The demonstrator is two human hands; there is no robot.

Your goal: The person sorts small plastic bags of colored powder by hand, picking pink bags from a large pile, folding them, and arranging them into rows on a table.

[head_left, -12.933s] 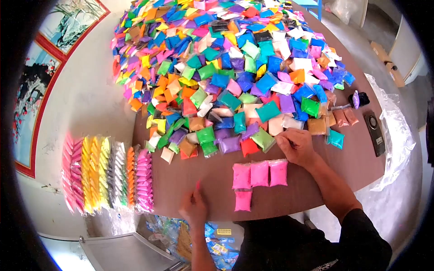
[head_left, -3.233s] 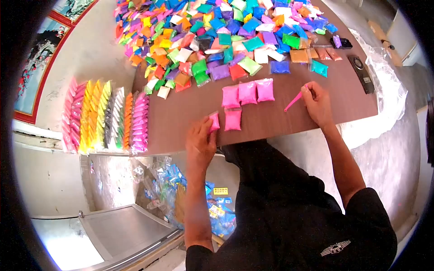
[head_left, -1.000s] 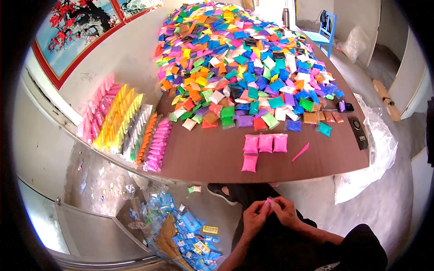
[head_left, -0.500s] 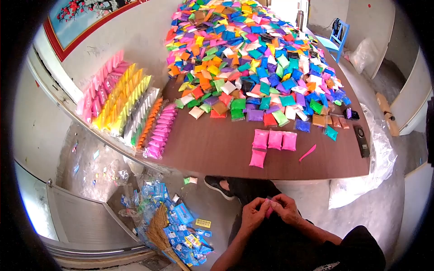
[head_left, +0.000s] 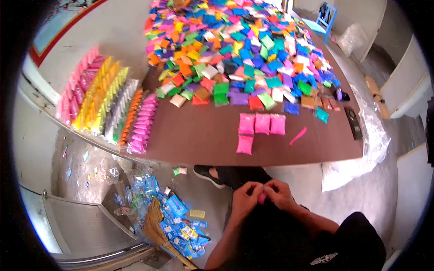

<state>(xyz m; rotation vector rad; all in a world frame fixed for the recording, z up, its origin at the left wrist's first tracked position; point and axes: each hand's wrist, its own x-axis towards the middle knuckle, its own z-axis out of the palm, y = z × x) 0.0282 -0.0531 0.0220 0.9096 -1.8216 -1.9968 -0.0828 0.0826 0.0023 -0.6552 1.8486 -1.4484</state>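
Over my lap, just below the table's front edge, my left hand [head_left: 246, 198] and my right hand [head_left: 280, 195] meet at the fingertips. Both pinch a small pink packet [head_left: 261, 198], mostly hidden behind the fingers. Nearby on the brown table [head_left: 194, 140] lie several bright pink packets: three in a row, with the end one [head_left: 277, 124] at the right, and one [head_left: 244, 144] below the leftmost. A thin pink tool-like piece [head_left: 298, 135] rests to their right.
A large heap of multicoloured packets [head_left: 221, 88] covers the table's far part. Rows of packed colours [head_left: 142, 122] line the left edge. A dark device [head_left: 353, 123] sits at the right. On the floor are a straw broom [head_left: 154, 221], blue wrappers [head_left: 176, 205] and clear plastic sheeting [head_left: 343, 169].
The view has shifted, so the table and hands appear higher and slightly further left. The hands keep pinching the pink packet; the table packets stay in place.
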